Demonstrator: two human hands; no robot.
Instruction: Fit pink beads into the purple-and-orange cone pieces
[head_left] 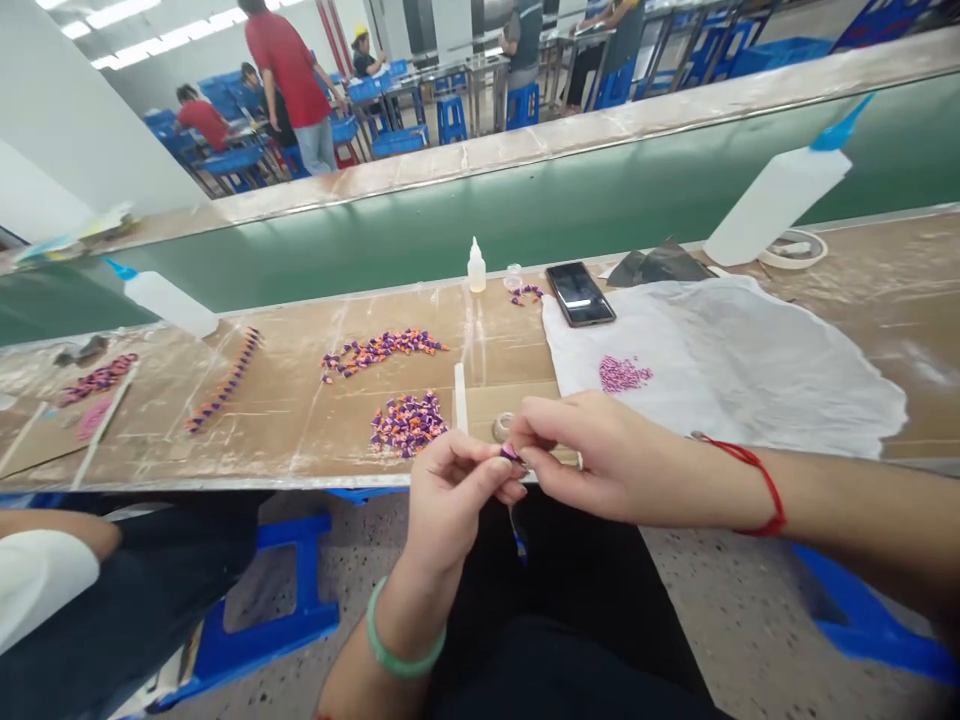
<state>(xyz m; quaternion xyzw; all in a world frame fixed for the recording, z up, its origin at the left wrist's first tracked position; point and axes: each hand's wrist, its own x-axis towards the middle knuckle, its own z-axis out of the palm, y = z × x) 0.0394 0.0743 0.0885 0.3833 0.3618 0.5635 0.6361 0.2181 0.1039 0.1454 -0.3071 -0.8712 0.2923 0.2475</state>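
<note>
My left hand (450, 495), with a green bangle, and my right hand (592, 455), with a red cord bracelet, meet above the bench edge. Their fingertips pinch a small purple piece (512, 455), partly hidden by the fingers. A thin strand (517, 530) hangs below them. On the cardboard-covered bench (300, 440), a heap of purple and orange folded pieces (409, 424) lies nearest my hands, with a looser row (382, 350) behind it. Pink beads (625, 374) sit on a white cloth (750, 365) to the right.
A phone (580, 294), a small glue bottle (476, 268) and two large squeeze bottles (776, 190) stand along the bench's back. A green panel (450, 220) rises behind it. A co-worker's white sleeve (41, 585) shows at lower left, beside blue stools (262, 620).
</note>
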